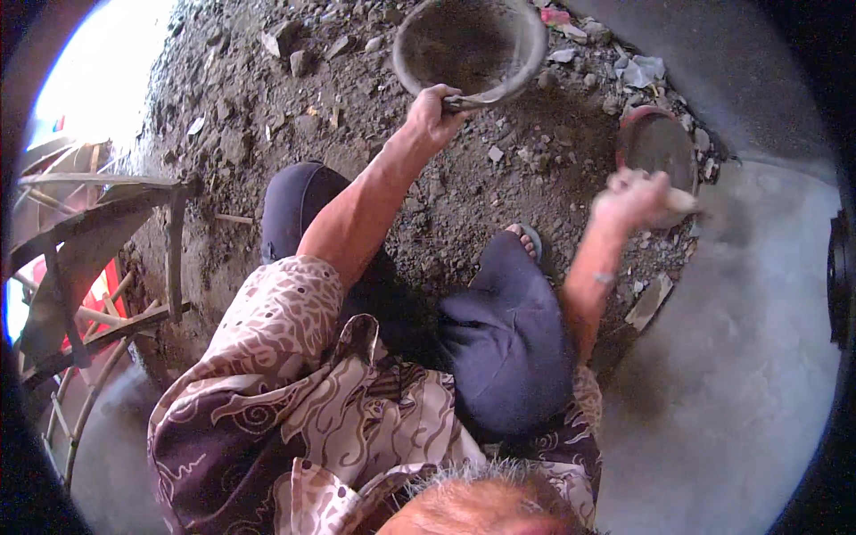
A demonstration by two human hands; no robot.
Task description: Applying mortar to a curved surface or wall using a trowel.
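My left hand grips the near rim of a grey, mud-stained basin at the top, on rubble-strewn soil. My right hand, smeared by motion, is closed around the pale handle of a tool whose working end is too blurred to make out. It is over the near part of a shallow oval container with a reddish rim and dark inside, beside the edge of a smooth grey cement surface. My knees are bent, and a sandalled foot shows between my arms.
At the left stands a frame of wooden poles and boards with red material behind it and a bright opening above. Stones and scraps of white plastic lie along the upper right border of the soil. A loose offcut lies beside the cement edge.
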